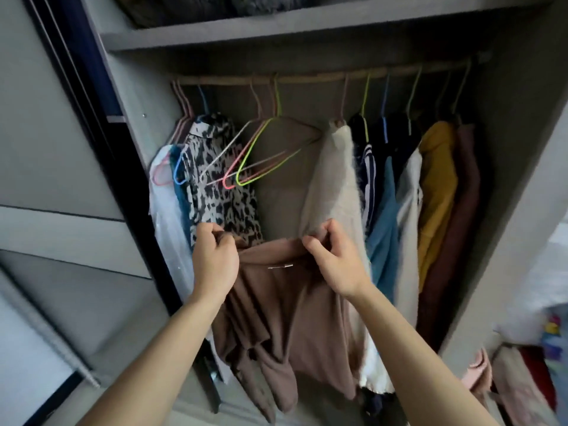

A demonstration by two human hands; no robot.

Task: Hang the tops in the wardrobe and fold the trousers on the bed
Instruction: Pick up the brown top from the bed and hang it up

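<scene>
I hold a brown top (276,309) up in front of the open wardrobe (507,179). My left hand (215,259) grips its upper edge on the left, and my right hand (335,256) pinches the same edge on the right. The cloth hangs down between my forearms, with a small label near the neckline. Behind it a wooden rail (307,77) carries several empty wire hangers (255,155) in pink, green and grey. A leopard-print top (215,179) hangs left of them and a cream top (335,179) right.
More garments hang at the right: striped, blue, white, mustard (436,192) and maroon. A shelf (276,32) with folded dark items runs above the rail. A sliding door (61,149) stands at the left. Piled clothes (522,379) lie at the lower right.
</scene>
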